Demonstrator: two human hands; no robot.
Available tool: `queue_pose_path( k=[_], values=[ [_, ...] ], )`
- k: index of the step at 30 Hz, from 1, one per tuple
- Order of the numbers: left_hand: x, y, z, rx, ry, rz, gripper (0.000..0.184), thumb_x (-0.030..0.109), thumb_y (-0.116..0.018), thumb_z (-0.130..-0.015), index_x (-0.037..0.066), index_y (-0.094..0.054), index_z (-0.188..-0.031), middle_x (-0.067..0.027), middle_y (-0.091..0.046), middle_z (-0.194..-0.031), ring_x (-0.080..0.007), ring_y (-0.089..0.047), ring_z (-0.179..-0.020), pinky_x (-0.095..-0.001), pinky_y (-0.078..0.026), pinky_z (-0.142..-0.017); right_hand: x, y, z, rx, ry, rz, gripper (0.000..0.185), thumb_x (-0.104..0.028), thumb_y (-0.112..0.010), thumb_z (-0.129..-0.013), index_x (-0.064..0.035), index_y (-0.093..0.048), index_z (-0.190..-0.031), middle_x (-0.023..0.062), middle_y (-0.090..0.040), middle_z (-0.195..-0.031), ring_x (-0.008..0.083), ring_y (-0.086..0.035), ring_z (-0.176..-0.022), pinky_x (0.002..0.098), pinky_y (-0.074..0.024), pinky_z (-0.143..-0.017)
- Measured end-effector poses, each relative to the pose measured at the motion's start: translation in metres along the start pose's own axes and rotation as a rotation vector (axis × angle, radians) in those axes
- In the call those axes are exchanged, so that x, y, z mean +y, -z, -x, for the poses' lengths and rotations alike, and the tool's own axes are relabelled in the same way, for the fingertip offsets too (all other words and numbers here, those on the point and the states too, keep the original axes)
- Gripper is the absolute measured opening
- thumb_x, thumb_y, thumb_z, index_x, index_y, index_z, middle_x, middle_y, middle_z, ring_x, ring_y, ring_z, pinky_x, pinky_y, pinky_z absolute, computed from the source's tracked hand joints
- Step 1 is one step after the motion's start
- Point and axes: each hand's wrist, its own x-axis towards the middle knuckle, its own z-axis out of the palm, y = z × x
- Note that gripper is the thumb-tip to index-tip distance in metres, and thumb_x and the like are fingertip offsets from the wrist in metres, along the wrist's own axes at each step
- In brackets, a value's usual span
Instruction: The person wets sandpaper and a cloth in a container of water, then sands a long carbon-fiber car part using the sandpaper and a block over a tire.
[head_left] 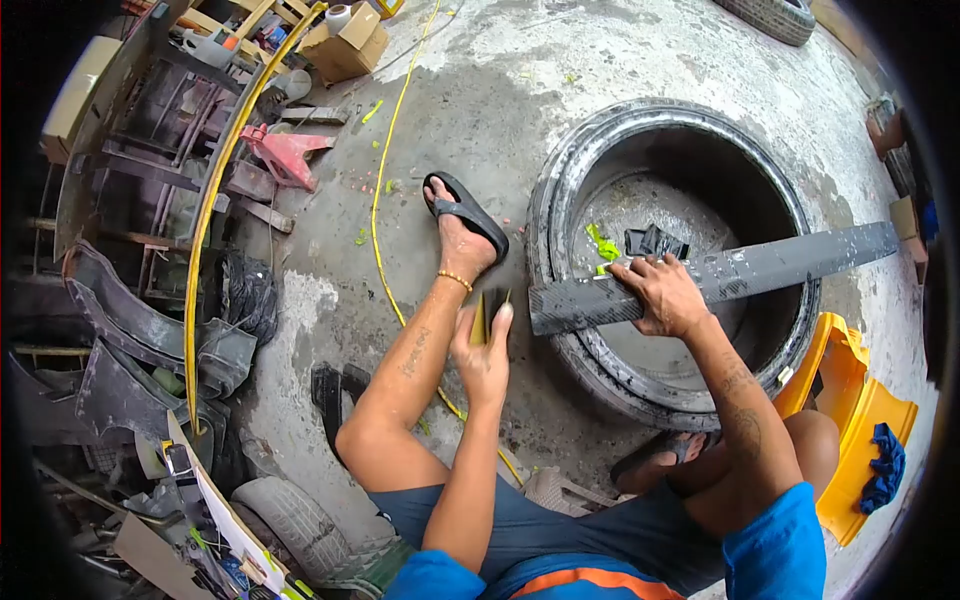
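My left hand (482,362) is closed around a folded piece of sandpaper (481,322), yellowish on one face and dark on the other. It is just left of the near end of a long dark grey panel (775,268), apart from it. White flecks or droplets dot the panel, which lies across a large tyre (548,215) resting flat on the floor. My right hand (664,296) grips the panel over the tyre's opening, fingers over its upper edge. Inside the tyre are bright green scraps (602,242) and a crumpled black piece (656,242).
A yellow hose (377,190) runs along the concrete floor left of my foot. A red jack stand (285,156), cardboard box (343,45) and piled car parts (120,285) line the left. A yellow plastic stool (846,420) with a blue cloth (884,466) is at right.
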Motion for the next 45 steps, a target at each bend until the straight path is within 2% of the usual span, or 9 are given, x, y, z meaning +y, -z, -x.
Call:
queue_pose_path(
  k=[4,8,14,21,29,34,35,37,45],
  values=[
    [0.011,0.011,0.039,-0.055,-0.207,-0.31,0.022,0.012,-0.077,-0.093,-0.001,-0.07,-0.108,-0.0102,-0.061,-0.103,-0.0219,-0.061,-0.091,-0.0335,-0.051,-0.08,-0.003,0.0,0.002,0.017,0.01,-0.011,0.086,-0.029,-0.079,-0.066,-0.0193,-0.051,-0.147,0.0083,-0.065,-0.112,0.0283,-0.064,-0.11,0.0443,-0.0454,-0.099],
    [-0.002,-0.019,0.014,-0.187,-0.317,-0.304,0.052,-0.005,-0.06,-0.071,-0.004,-0.064,-0.123,-0.0196,-0.057,-0.107,-0.0405,-0.058,-0.104,-0.0446,-0.046,-0.096,-0.002,-0.003,0.004,0.029,0.009,-0.008,0.085,-0.029,-0.079,-0.066,-0.0181,-0.052,-0.146,0.0084,-0.066,-0.112,0.0277,-0.064,-0.11,0.0435,-0.0456,-0.099],
    [-0.005,-0.006,0.037,-0.169,-0.372,-0.384,0.043,0.006,-0.079,-0.08,0.0,-0.068,-0.121,-0.0175,-0.061,-0.105,-0.0382,-0.06,-0.102,-0.0445,-0.047,-0.092,-0.002,0.001,0.001,-0.058,-0.018,-0.001,0.087,-0.029,-0.082,-0.066,-0.0182,-0.051,-0.147,0.0092,-0.064,-0.117,0.0286,-0.063,-0.114,0.0454,-0.0434,-0.103],
    [0.002,-0.005,0.042,-0.179,-0.27,-0.346,0.039,-0.005,-0.071,-0.077,-0.001,-0.067,-0.116,-0.0159,-0.061,-0.102,-0.0392,-0.061,-0.098,-0.0454,-0.048,-0.091,-0.002,0.002,0.001,-0.066,-0.01,0.019,0.087,-0.029,-0.08,-0.068,-0.018,-0.05,-0.149,0.0083,-0.063,-0.116,0.0285,-0.063,-0.114,0.0442,-0.0438,-0.102],
    [0.005,0.004,0.001,-0.069,-0.037,-0.136,0.025,0.018,-0.077,-0.094,-0.005,-0.066,-0.099,-0.0098,-0.06,-0.091,-0.0218,-0.059,-0.084,-0.0332,-0.048,-0.079,-0.004,0.004,0.003,-0.039,-0.008,-0.003,0.085,-0.03,-0.081,-0.067,-0.0181,-0.051,-0.146,0.0085,-0.064,-0.117,0.0267,-0.063,-0.114,0.0444,-0.0446,-0.1],
    [-0.005,-0.005,0.023,-0.222,-0.242,-0.271,0.025,0.004,-0.073,-0.088,-0.004,-0.067,-0.11,-0.0172,-0.058,-0.106,-0.0322,-0.062,-0.091,-0.0375,-0.051,-0.086,-0.005,0.003,0.002,-0.053,-0.008,0.003,0.088,-0.03,-0.082,-0.067,-0.0181,-0.049,-0.147,0.0083,-0.065,-0.117,0.0267,-0.063,-0.116,0.0447,-0.0448,-0.1],
    [0.003,-0.013,0.01,-0.192,-0.338,-0.375,0.019,-0.002,-0.074,-0.09,-0.004,-0.069,-0.108,-0.0131,-0.059,-0.096,-0.0248,-0.063,-0.09,-0.0327,-0.051,-0.081,-0.003,0.001,0.001,-0.036,-0.005,0.0,0.088,-0.031,-0.082,-0.067,-0.0182,-0.049,-0.148,0.0084,-0.065,-0.117,0.0269,-0.063,-0.116,0.0445,-0.0446,-0.101],
    [-0.002,-0.023,-0.003,-0.184,-0.31,-0.343,0.036,-0.008,-0.065,-0.079,-0.003,-0.067,-0.114,-0.0188,-0.059,-0.104,-0.037,-0.061,-0.094,-0.04,-0.051,-0.086,-0.003,-0.006,0.008,-0.038,-0.016,-0.01,0.089,-0.031,-0.082,-0.067,-0.0183,-0.048,-0.149,0.0084,-0.065,-0.117,0.0271,-0.063,-0.116,0.0443,-0.0445,-0.101],
    [0.002,-0.017,0.002,-0.229,-0.251,-0.351,0.039,-0.006,-0.066,-0.078,-0.001,-0.068,-0.117,-0.018,-0.061,-0.104,-0.0359,-0.062,-0.097,-0.0416,-0.051,-0.087,-0.002,-0.002,0.004,-0.013,-0.006,-0.014,0.089,-0.032,-0.083,-0.067,-0.0189,-0.05,-0.148,0.0086,-0.066,-0.117,0.0287,-0.063,-0.117,0.0444,-0.0452,-0.102]
  ],
)
